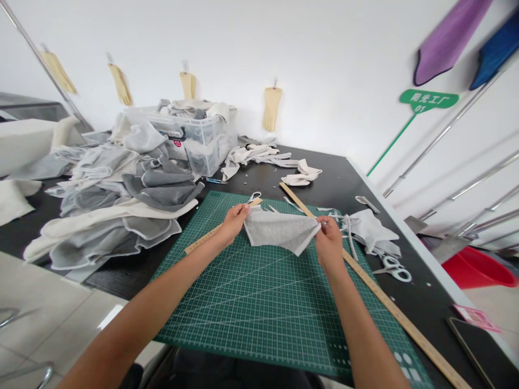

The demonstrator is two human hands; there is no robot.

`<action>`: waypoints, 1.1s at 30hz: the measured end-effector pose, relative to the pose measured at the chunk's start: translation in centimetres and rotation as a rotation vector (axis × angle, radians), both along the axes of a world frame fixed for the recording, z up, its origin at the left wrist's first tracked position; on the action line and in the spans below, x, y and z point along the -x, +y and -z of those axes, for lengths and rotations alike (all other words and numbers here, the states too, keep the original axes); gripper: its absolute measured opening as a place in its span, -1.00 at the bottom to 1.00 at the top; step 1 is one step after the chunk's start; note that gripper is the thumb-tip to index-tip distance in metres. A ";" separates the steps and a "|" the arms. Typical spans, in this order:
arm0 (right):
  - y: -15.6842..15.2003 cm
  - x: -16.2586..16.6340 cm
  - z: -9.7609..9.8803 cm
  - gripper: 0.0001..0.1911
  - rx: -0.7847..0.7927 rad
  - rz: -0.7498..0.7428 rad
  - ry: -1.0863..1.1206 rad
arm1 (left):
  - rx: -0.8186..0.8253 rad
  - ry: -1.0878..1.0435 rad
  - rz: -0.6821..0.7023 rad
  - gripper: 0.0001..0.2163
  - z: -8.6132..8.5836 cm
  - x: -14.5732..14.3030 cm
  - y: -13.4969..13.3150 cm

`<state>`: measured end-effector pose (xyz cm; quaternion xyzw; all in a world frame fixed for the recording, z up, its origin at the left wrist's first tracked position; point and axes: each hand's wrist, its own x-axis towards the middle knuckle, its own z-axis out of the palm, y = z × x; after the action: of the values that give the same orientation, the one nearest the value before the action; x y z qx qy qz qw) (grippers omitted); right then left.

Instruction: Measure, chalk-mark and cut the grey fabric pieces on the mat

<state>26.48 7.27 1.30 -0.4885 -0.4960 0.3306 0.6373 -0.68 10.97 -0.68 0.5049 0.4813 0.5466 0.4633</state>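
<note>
A piece of light grey fabric (279, 229) with pale edges hangs between my hands above the green cutting mat (251, 302). My left hand (235, 222) pinches its upper left corner. At the right corner, my right hand (328, 240) grips the cloth with closed fingers. A short wooden ruler (203, 239) lies on the mat by my left hand. The long wooden ruler (389, 300) runs diagonally across the mat, passing beneath my right hand. Small scissors (255, 197) sit partly hidden behind the fabric.
Grey and cream cloths (133, 183) are heaped on the left beside a full clear plastic bin (206, 140). White-handled scissors (395, 268) and fabric scraps (371, 229) lie right of the mat. A phone (482, 346) rests at the right edge. More scraps (259, 155) lie behind.
</note>
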 end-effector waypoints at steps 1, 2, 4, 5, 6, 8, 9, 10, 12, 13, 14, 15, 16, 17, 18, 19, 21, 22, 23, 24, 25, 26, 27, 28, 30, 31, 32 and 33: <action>0.0 0.2 -0.2 -0.73 0.015 -0.020 0.092 | -0.001 -0.061 0.007 -0.59 -0.1 -0.1 0.0; -0.1 0.4 -0.5 -0.69 0.031 -0.042 0.194 | -0.002 -0.139 0.020 -0.57 -0.2 -0.2 -0.1; -0.3 0.5 -1.1 -0.62 0.058 -0.078 0.353 | -0.010 -0.321 0.050 -0.57 -0.6 -0.2 -0.2; -0.3 0.5 -1.4 -0.62 0.067 -0.096 0.411 | -0.014 -0.399 0.063 -0.57 -0.8 -0.2 -0.3; -0.4 0.4 -1.6 -0.62 0.076 -0.117 0.465 | -0.015 -0.450 0.074 -0.58 -1.0 -0.2 -0.4; -0.4 0.1 -1.9 -0.61 0.082 -0.144 0.550 | -0.006 -0.489 0.103 -0.61 -1.4 -0.1 -0.7; -0.4 0.0 -2.0 -0.59 0.067 -0.136 0.572 | 0.005 -0.480 0.129 -0.62 -1.5 0.0 -0.8; -0.4 0.0 -1.9 -0.58 0.036 -0.114 0.577 | 0.021 -0.457 0.173 -0.62 -1.6 0.0 -1.0; -0.3 0.1 -1.8 -0.60 -0.036 -0.055 0.546 | 0.054 -0.390 0.300 -0.52 -1.8 0.0 -1.5; -0.3 0.3 -1.8 -0.59 -0.060 -0.032 0.521 | 0.066 -0.352 0.369 -0.45 -1.8 -0.2 -1.8; -0.4 0.4 -1.7 -0.57 -0.064 -0.024 0.497 | 0.075 -0.313 0.433 -0.39 -1.8 -0.4 -2.0; -0.4 0.5 -1.7 -0.54 -0.048 -0.028 0.478 | 0.080 -0.270 0.480 -0.36 -1.6 -0.6 -2.2; -0.4 0.6 -1.6 -0.52 -0.026 -0.035 0.463 | 0.083 -0.226 0.502 -0.37 -1.4 -0.9 -2.3; -0.4 0.7 -1.6 -0.50 -0.005 -0.046 0.449 | 0.086 -0.178 0.507 -0.39 -1.2 -1.2 -2.4; -0.4 0.6 -1.6 -0.51 0.011 -0.056 0.436 | 0.089 -0.125 0.505 -0.43 -1.0 -1.5 -2.5; -0.4 0.5 -1.6 -0.54 0.014 -0.059 0.427 | 0.091 -0.058 0.492 -0.47 -0.8 -1.6 -2.5; -0.3 0.2 -1.7 -0.58 -0.027 -0.031 0.433 | 0.044 0.136 0.415 -0.56 -0.6 -1.6 -2.4; -0.3 0.0 -1.7 -0.59 -0.057 -0.006 0.442 | -0.017 0.258 0.351 -0.62 -0.7 -1.5 -2.3; -0.3 -0.1 -1.7 -0.58 -0.084 0.021 0.449 | -0.097 0.385 0.277 -0.68 -0.8 -1.2 -2.2; -0.3 -0.2 -1.8 -0.59 -0.108 0.044 0.445 | -0.187 0.502 0.202 -0.75 -1.0 -0.9 -2.1; -0.4 -0.3 -1.8 -0.60 -0.126 0.058 0.428 | -0.267 0.595 0.143 -0.82 -1.2 -0.6 -2.0; -0.5 -0.2 -1.9 -0.61 -0.141 0.063 0.398 | -0.325 0.659 0.106 -0.88 -1.4 -0.3 -2.0; -0.6 -0.1 -1.9 -0.62 -0.158 0.065 0.362 | -0.355 0.695 0.082 -0.90 -1.5 -0.1 -1.9; -0.7 0.1 -2.0 -0.62 -0.179 0.065 0.329 | -0.360 0.702 0.059 -0.90 -1.6 0.0 -1.8; -1.0 0.4 -2.2 -0.61 -0.220 0.058 0.295 | -0.314 0.610 0.017 -0.91 -1.5 -0.1 -1.6; -1.1 0.5 -2.3 -0.60 -0.237 0.054 0.296 | -0.272 0.507 0.013 -0.93 -1.4 -0.2 -1.5; -1.2 0.6 -2.5 -0.59 -0.250 0.050 0.304 | -0.222 0.376 0.032 -0.93 -1.3 -0.4 -1.4; -1.2 0.7 -2.6 -0.59 -0.256 0.048 0.314 | -0.167 0.226 0.071 -0.91 -1.2 -0.6 -1.4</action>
<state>25.83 6.09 3.88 -0.3577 -0.4165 0.3216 0.7715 -0.10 9.61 0.55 0.6168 0.4651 0.5078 0.3814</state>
